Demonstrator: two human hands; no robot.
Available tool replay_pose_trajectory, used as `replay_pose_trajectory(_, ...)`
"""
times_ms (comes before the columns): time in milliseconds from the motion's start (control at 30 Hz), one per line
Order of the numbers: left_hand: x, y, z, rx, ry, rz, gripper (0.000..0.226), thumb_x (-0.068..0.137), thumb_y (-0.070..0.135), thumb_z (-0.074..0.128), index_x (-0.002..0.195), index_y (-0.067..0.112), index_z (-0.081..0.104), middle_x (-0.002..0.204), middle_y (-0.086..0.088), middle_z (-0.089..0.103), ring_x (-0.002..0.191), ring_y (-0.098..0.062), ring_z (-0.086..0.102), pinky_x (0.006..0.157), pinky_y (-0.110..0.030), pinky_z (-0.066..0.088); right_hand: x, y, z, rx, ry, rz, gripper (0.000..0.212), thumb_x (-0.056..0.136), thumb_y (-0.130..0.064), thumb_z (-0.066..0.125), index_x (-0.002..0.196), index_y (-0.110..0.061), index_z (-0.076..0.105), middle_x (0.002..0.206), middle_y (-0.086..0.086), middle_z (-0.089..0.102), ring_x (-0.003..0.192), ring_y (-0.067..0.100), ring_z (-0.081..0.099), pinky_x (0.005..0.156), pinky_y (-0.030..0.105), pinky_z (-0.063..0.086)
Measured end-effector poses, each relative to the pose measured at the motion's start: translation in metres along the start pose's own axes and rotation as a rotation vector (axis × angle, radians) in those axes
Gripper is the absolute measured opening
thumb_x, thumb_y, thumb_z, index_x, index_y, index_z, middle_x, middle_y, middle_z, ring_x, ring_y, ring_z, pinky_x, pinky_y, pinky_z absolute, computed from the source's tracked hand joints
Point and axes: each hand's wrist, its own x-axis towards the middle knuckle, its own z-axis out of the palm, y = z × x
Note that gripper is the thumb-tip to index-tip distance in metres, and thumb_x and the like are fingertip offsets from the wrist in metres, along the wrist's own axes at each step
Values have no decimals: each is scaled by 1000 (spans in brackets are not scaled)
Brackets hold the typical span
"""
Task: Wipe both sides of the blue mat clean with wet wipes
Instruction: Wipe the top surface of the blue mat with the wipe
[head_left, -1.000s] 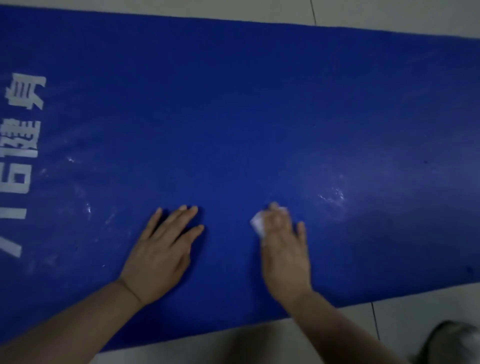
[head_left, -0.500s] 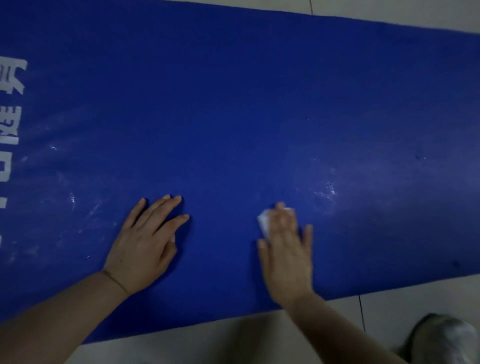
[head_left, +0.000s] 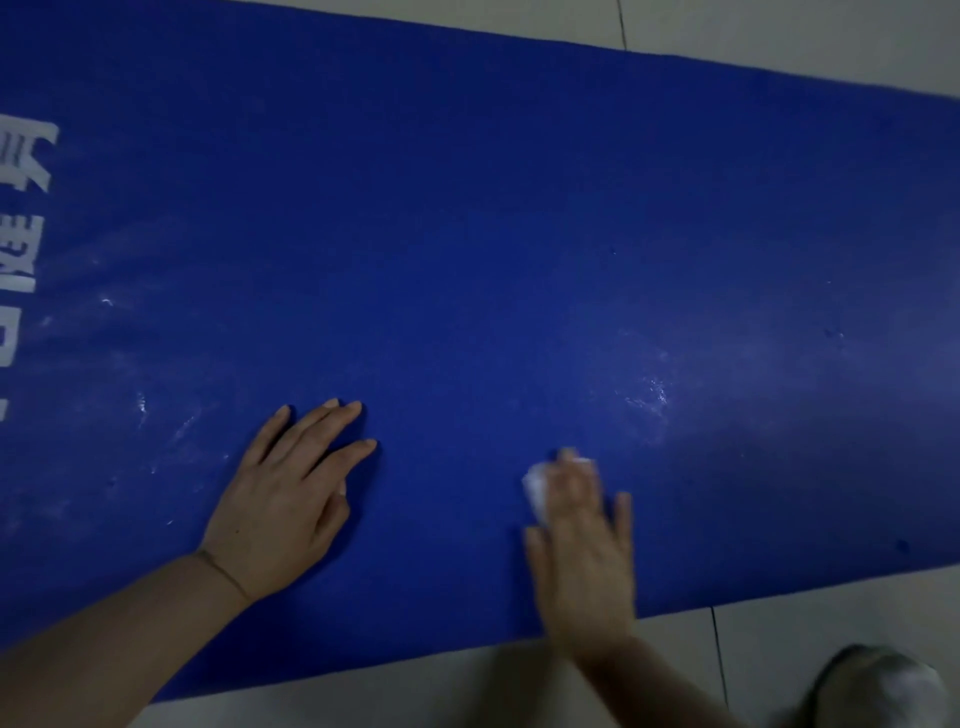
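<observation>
Head view is showing the blue mat (head_left: 519, 234) stretching left-right, the left hand (head_left: 291, 499) lying flat bracing it, the right hand (head_left: 582, 540) pressing a wet wipe (head_left: 535, 488) flat-fingered, smudges (head_left: 649, 395) lying just beyond.

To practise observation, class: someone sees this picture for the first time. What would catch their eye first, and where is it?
First, the big blue mat that fills nearly the whole view, on a pale tiled floor. Next, near its closer edge, the left hand lying flat on it and the right hand pressing a white wet wipe to it. Then the white lettering at the far left and the pale streaks beyond the right hand.
</observation>
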Motion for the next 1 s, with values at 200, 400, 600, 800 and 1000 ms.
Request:
replay_pose_trajectory(200,0,1,-1,1,-6,-12,42,88,18,37,119,9,64,142,-13,48,133,-27,42,115,-50,22,-1,-7,-3,77,52,294,69,96,-52,17,151,-10,13,158,11,13,145,28,11,115,42,8)
replay_pose_trajectory(400,1,1,-2,11,-21,-15,43,87,19,37,119,9,64,143,-13,48,133,-26,41,115,-50,22,4,-52,2,20,12,-50,64,94,-49,27,146,-12,28,153,6,31,141,22,29,113,43,20)
replay_pose_trajectory(600,-1,1,-1,11,-17,-16,43,87,19,37,119,9,64,143,-13,48,133,-27,42,114,-51,24,64,2,-14,120,96,405,72,92,-53,5,148,-8,1,159,10,6,145,19,-2,120,44,6)
replay_pose_trajectory(800,1,2,-3,14,-33,-26,44,86,20,37,118,9,65,143,-13,48,133,-26,41,116,-47,20,33,-76,-5,-3,8,-167,67,94,-50,25,148,-10,25,156,8,23,144,23,19,118,42,18)
replay_pose_trajectory(1000,1,2,-2,9,-29,-29,43,87,20,36,119,11,64,143,-12,47,133,-26,41,114,-50,24,52,-29,-8,48,63,159,67,96,-49,18,150,-10,16,157,5,13,144,21,12,116,48,20)
